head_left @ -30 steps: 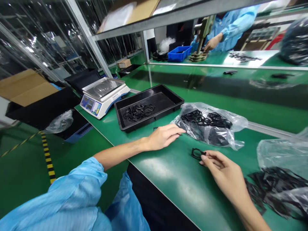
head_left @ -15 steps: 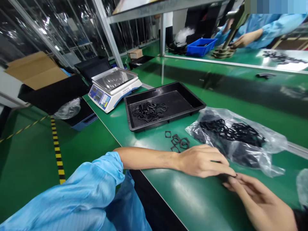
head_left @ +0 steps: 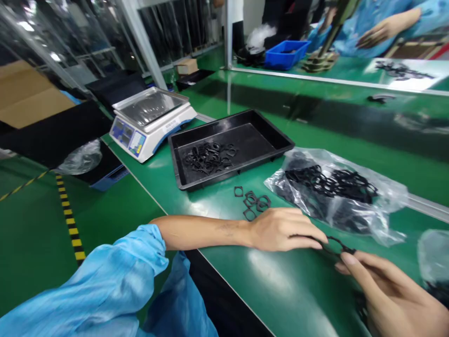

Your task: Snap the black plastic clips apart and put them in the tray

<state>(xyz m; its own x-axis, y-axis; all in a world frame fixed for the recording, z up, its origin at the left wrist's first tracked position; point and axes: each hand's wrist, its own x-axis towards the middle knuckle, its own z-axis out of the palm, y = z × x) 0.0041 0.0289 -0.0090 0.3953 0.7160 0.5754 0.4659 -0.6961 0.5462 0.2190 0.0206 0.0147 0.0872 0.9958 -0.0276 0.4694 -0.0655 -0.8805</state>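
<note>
A thin black ring-shaped part (head_left: 338, 240) is stretched between my two hands above the green table. My left hand (head_left: 286, 229) pinches its near-left side between thumb and fingers. At its right edge, my right hand (head_left: 389, 290) grips it with thumb and forefinger. Something dark shows under the right palm, too blurred to name. Several flat black rings with angular outlines (head_left: 263, 203) lie on the table just beyond my left wrist. Behind the hands is a clear plastic bag (head_left: 389, 224) with many black rings inside. A black tray (head_left: 252, 133) holds a pile of similar small black parts (head_left: 208, 158).
A weighing scale (head_left: 150, 114) stands left of the tray at the table's edge. Another plastic bag (head_left: 433, 257) lies at the far right. Across the metal rail, a co-worker's hand (head_left: 380, 33) is near a blue bin (head_left: 286, 55). A cardboard box (head_left: 31, 93) is at left.
The view has shifted slightly, so the tray and scale appear further left. My hands have moved a little apart, and the black ring now shows between them. The co-worker's hand has moved away from the stand.
</note>
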